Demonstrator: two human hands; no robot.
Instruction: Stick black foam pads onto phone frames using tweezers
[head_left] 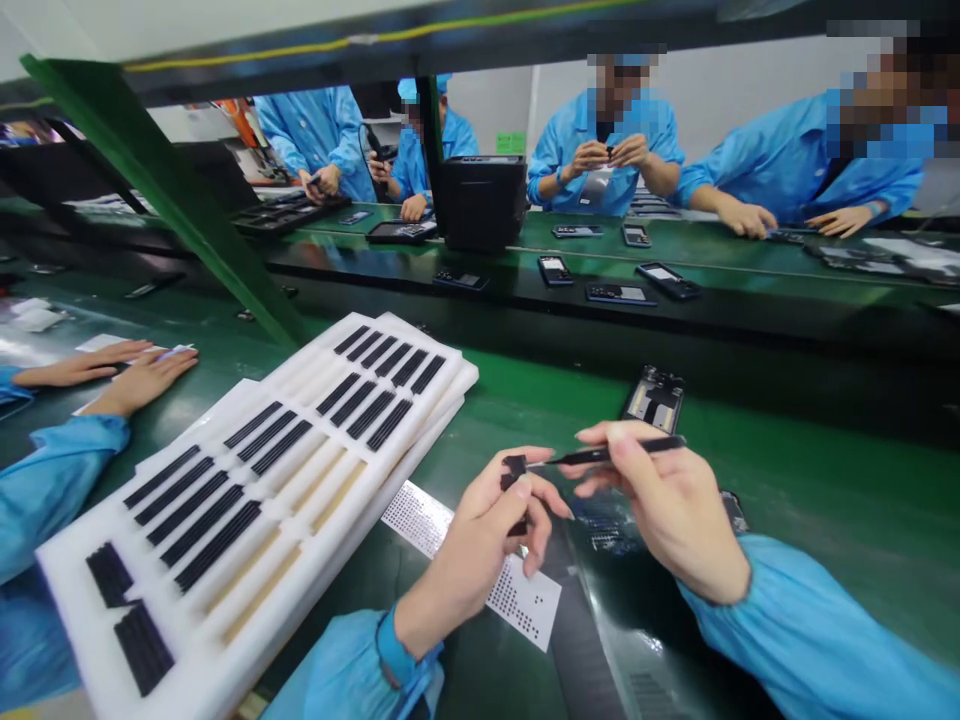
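Observation:
My left hand (480,535) pinches a small black part (514,470) between thumb and fingers; its exact kind is too small to make out. In my right hand (664,490) is a pair of dark tweezers (600,453), its tip at the black part. Beneath my left hand lies a white sheet with rows of small black dots (532,605). Just beyond my right hand rests an opened phone body (656,397). To the left, a white foam tray (247,590) carries several black strips in its slots, while some slots hold none.
Another person's hands (142,375) rest on the bench at the left. A green slanted post (180,210) rises behind the tray. Across the bench, several people in blue work near a conveyor carrying phones (555,270). A black bin (482,200) stands there.

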